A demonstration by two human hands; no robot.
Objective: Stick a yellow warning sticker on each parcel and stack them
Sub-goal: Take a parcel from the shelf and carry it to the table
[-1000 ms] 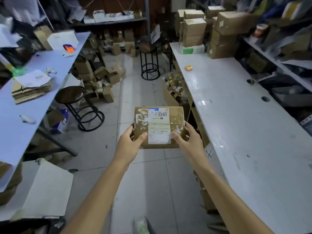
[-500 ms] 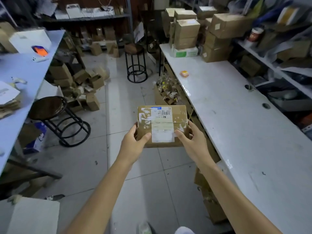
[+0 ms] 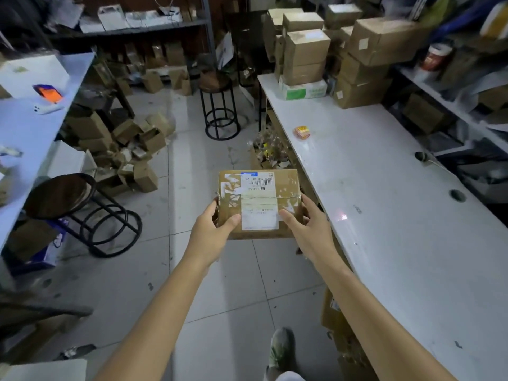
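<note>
A pale tiled floor (image 3: 209, 284) is running down the middle of a cluttered storeroom, between a long white table (image 3: 398, 215) on the right and a bluish-white table (image 3: 24, 127) on the left. Brown cardboard boxes (image 3: 357, 59) are sitting stacked at the far end of the white table, and smaller cartons (image 3: 123, 149) are lying heaped on the floor beside a round dark-topped stool (image 3: 60, 196). A person is holding a brown cardboard parcel (image 3: 258, 193) with a white shipping label in the air over the floor, just beside the white table's edge. The left hand (image 3: 211, 232) and right hand (image 3: 308, 229) are gripping its near corners, thumbs lying on top, fingers curling round the sides. A small yellow-and-red pad (image 3: 302, 132) is resting farther along the white table, well apart from the parcel.
</note>
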